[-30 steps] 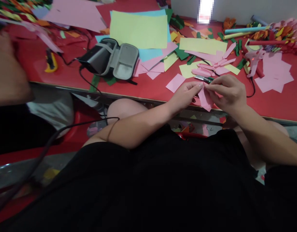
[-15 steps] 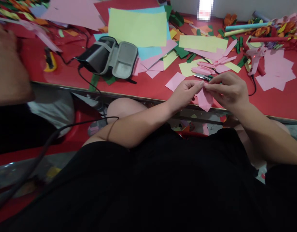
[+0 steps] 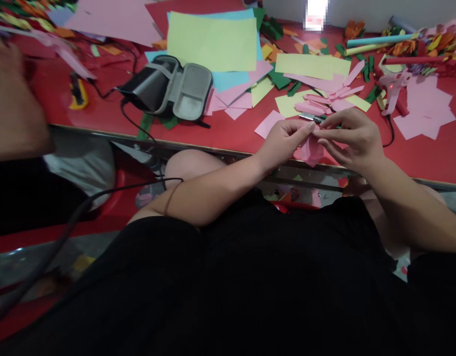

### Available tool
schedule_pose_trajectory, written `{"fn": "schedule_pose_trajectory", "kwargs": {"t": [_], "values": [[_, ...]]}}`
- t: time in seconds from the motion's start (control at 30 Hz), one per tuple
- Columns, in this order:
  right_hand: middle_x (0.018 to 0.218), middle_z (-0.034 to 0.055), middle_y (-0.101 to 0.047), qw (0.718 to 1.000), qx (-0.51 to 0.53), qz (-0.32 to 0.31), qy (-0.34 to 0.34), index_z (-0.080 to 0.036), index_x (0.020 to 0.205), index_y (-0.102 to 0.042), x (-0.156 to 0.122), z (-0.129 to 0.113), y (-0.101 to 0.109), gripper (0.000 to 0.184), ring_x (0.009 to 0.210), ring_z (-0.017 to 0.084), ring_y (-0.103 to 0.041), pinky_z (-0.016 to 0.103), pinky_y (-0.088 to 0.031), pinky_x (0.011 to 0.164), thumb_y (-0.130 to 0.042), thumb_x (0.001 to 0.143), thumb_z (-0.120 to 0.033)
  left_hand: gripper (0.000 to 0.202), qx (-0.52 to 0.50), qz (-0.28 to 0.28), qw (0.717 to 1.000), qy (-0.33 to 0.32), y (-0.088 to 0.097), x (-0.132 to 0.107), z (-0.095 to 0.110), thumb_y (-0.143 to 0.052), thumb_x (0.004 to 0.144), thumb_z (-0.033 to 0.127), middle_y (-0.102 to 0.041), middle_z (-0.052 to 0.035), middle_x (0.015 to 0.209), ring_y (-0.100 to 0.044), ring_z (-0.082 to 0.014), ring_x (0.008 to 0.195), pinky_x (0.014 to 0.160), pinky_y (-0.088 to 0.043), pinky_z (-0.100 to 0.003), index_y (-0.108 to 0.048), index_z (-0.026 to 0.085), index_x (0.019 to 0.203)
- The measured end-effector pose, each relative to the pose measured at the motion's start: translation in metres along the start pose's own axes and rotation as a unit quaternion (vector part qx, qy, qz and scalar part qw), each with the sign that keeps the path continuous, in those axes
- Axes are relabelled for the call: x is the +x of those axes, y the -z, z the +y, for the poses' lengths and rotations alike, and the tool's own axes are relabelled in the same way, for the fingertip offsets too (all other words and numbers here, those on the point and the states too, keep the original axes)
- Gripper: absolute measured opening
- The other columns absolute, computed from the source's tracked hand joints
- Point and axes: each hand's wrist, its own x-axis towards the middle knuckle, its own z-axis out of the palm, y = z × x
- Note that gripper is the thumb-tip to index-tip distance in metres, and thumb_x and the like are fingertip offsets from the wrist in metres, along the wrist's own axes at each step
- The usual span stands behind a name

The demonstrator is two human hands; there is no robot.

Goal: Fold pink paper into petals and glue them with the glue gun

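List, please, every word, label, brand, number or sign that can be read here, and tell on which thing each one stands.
There is no text that can be read.
Bright panel at the top: pixelated, with faint reddish marks, unreadable.
Pink glue gun: no legible lettering.
Yellow-and-black cutter: too small and blurred to tell.
Held pink paper: no writing visible.

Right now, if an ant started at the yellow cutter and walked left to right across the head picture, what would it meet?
Yellow cutter → open case → left hand → held pink paper → right hand → pink glue gun → pink sheets.
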Motion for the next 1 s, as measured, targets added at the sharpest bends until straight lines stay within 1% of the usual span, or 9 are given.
{"fn": "schedule_pose_trajectory", "kwargs": {"t": [0.07, 0.13, 0.2, 0.33, 0.47, 0.63, 0.77, 0.87, 1.0], "values": [[0.111, 0.0065, -0.089, 0.995, 0.049, 0.026, -0.085, -0.035, 0.112, -0.094, 0.001, -0.004, 0.000, 0.018, 0.096, 0.026, -0.080, 0.046, -0.065, 0.079, -0.083, 0.118, -0.049, 0.076, 0.013, 0.004, 1.000, -0.005, 0.000, 0.000, -0.001, -0.083, 0.105, 0.091, -0.061, 0.0003, 0.070, -0.058, -0.0149, 0.072, 0.071, -0.046, -0.032, -0.077, 0.022, 0.075], [0.099, 0.0071, -0.085, 0.977, 0.075, 0.044, -0.196, -0.034, 0.097, -0.090, 0.001, -0.007, -0.002, 0.035, 0.087, 0.026, -0.075, 0.045, -0.061, 0.072, -0.085, 0.115, -0.063, 0.076, 0.028, 0.006, 1.000, -0.012, 0.001, 0.000, -0.002, -0.081, 0.107, 0.090, -0.061, 0.0006, 0.069, -0.058, -0.0151, 0.071, 0.071, -0.047, -0.033, -0.075, 0.023, 0.074], [0.088, 0.0065, -0.079, 0.951, 0.106, 0.036, -0.287, -0.032, 0.087, -0.084, 0.002, -0.008, -0.005, 0.048, 0.077, 0.024, -0.067, 0.044, -0.055, 0.066, -0.089, 0.109, -0.073, 0.075, 0.040, 0.012, 0.999, -0.024, 0.001, 0.000, -0.003, -0.081, 0.108, 0.090, -0.063, 0.0001, 0.070, -0.060, -0.0159, 0.073, 0.073, -0.049, -0.034, -0.075, 0.023, 0.073], [0.075, 0.0031, -0.073, 0.901, 0.192, -0.009, -0.388, -0.029, 0.080, -0.082, 0.003, -0.011, -0.011, 0.056, 0.070, 0.020, -0.060, 0.041, -0.048, 0.062, -0.100, 0.097, -0.078, 0.066, 0.059, 0.026, 0.997, -0.045, 0.001, 0.002, -0.001, -0.089, 0.104, 0.085, -0.074, -0.0033, 0.078, -0.069, -0.0195, 0.084, 0.080, -0.057, -0.036, -0.080, 0.026, 0.075], [0.076, 0.0032, -0.075, 0.885, 0.227, -0.005, -0.407, -0.028, 0.079, -0.085, 0.005, -0.013, -0.014, 0.048, 0.072, 0.021, -0.063, 0.040, -0.051, 0.065, -0.104, 0.096, -0.069, 0.057, 0.067, 0.017, 0.996, -0.050, 0.003, 0.005, 0.000, -0.095, 0.103, 0.078, -0.078, -0.0043, 0.081, -0.074, -0.0217, 0.089, 0.083, -0.060, -0.039, -0.084, 0.028, 0.076], [0.086, 0.0047, -0.079, 0.899, 0.203, 0.008, -0.387, -0.029, 0.080, -0.084, 0.002, -0.012, -0.017, 0.041, 0.079, 0.022, -0.068, 0.041, -0.057, 0.071, -0.106, 0.095, -0.060, 0.056, 0.035, 0.005, 0.999, -0.009, 0.007, 0.006, -0.003, -0.099, 0.100, 0.075, -0.082, -0.0047, 0.087, -0.076, -0.0188, 0.087, 0.082, -0.059, -0.035, -0.085, 0.024, 0.081], [0.082, 0.0046, -0.078, 0.901, 0.198, -0.002, -0.386, -0.028, 0.078, -0.079, 0.002, -0.016, -0.019, 0.044, 0.072, 0.021, -0.064, 0.040, -0.052, 0.064, -0.102, 0.095, -0.062, 0.055, 0.010, 0.003, 1.000, 0.026, 0.008, 0.005, -0.002, -0.103, 0.098, 0.072, -0.080, -0.0021, 0.084, -0.073, -0.0158, 0.083, 0.079, -0.057, -0.031, -0.083, 0.022, 0.085], [0.077, 0.0028, -0.075, 0.891, 0.207, -0.009, -0.403, -0.028, 0.080, -0.079, 0.003, -0.020, -0.020, 0.043, 0.069, 0.019, -0.061, 0.038, -0.050, 0.062, -0.101, 0.096, -0.061, 0.057, 0.006, 0.004, 1.000, 0.024, 0.006, 0.004, -0.002, -0.104, 0.096, 0.073, -0.077, -0.0005, 0.080, -0.070, -0.0152, 0.081, 0.077, -0.056, -0.031, -0.081, 0.022, 0.084], [0.078, 0.0026, -0.076, 0.882, 0.216, -0.007, -0.418, -0.028, 0.081, -0.081, 0.003, -0.018, -0.022, 0.040, 0.071, 0.019, -0.063, 0.038, -0.052, 0.065, -0.103, 0.096, -0.058, 0.060, 0.001, 0.001, 1.000, 0.017, 0.004, 0.004, -0.006, -0.098, 0.101, 0.077, -0.074, -0.0010, 0.077, -0.067, -0.0149, 0.077, 0.073, -0.052, -0.032, -0.082, 0.022, 0.084]]}}
